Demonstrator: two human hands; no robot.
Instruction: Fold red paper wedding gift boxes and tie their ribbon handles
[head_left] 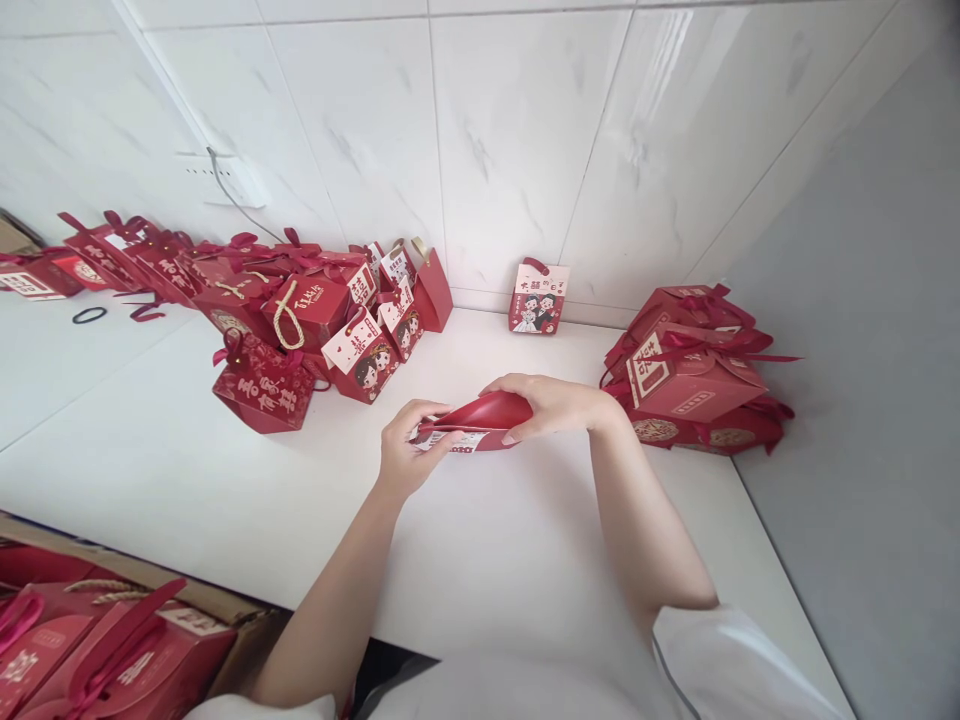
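Note:
Between my two hands is a red gift box, partly flattened, with a white printed panel facing me. My left hand grips its left end, thumb along the front and fingers behind. At the right end my right hand has its thumb at the front edge and fingers over the back. The box is held just above the white table, or resting on it; I cannot tell which. Beyond it, a small red and pink box with a cartoon couple stands upright against the wall.
Red gift boxes with ribbons and rope handles crowd the back left. More red boxes are stacked at the right by a grey panel. A carton of red boxes sits at lower left. A dark ring lies on the white table.

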